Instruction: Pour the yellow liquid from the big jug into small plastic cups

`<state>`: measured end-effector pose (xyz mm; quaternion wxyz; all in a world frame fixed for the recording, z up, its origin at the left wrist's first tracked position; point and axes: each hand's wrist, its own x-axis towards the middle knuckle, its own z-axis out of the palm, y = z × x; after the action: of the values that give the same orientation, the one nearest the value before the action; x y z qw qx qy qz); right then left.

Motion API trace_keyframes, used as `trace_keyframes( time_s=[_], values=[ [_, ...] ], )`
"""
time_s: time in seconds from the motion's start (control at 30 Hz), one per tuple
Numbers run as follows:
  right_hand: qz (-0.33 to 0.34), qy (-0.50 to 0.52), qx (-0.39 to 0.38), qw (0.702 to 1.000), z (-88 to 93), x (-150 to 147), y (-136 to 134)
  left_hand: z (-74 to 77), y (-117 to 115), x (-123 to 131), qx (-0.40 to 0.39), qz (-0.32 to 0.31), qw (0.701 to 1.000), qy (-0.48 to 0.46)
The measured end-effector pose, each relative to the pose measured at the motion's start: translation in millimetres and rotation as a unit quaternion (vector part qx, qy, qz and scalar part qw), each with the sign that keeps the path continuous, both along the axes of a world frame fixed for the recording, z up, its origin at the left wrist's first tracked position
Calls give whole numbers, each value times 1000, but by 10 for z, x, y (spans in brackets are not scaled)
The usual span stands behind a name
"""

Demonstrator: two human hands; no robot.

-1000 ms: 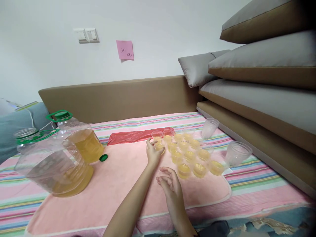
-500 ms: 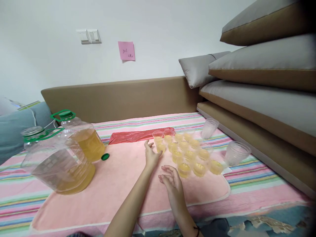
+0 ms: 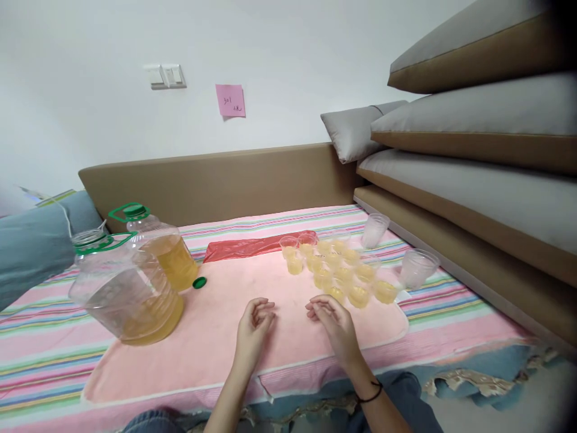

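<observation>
My left hand [image 3: 252,325] rests over the pink mat [image 3: 189,337] with fingers loosely curled and nothing in it. My right hand [image 3: 331,322] lies beside it, fingers bent and apart, also holding nothing. Just beyond my right hand stand several small clear cups of yellow liquid [image 3: 336,267] in rows on the mat. The nearest cup sits a little past my right fingertips.
Two big clear jugs of yellow liquid [image 3: 130,294] with green handles lean at the left, a green cap [image 3: 199,282] beside them. Stacks of empty clear cups [image 3: 417,269] lie at the right. A red plastic bag [image 3: 252,245] lies behind the mat. Cushions rise at the right.
My left hand let go of the far-left cup and drew back toward me. Both hands now hover side by side near the mat's front. The camera has pulled back.
</observation>
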<state>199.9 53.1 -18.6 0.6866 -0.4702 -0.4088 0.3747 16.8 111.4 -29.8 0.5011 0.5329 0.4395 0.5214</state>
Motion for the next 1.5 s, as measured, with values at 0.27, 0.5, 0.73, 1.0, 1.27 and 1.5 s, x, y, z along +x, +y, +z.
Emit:
trace_keyframes(
  time_s=[0.27, 0.5, 0.73, 1.0, 1.27, 1.5],
  values=[
    [-188, -79, 52, 978, -99, 755, -267, 59, -192, -77, 30, -158, 978, 135],
    [-415, -143, 23, 898, 34, 1996, -322, -33, -106, -213, -67, -191, 977, 66],
    [-353, -239, -52, 903, 360, 2613, -88, 14, -22, -301, -82, -119, 989, 30],
    [-319, -289, -89, 898, 351, 2648, 5, 75, -202, -218, -33, -100, 994, 17],
    [-302, -312, -133, 891, 279, 2753, 58, 105, -222, -177, -42, -108, 993, 19],
    [-307, -321, -149, 884, 300, 2791, 108, 73, -220, -203, -42, -115, 992, 25]
  ],
)
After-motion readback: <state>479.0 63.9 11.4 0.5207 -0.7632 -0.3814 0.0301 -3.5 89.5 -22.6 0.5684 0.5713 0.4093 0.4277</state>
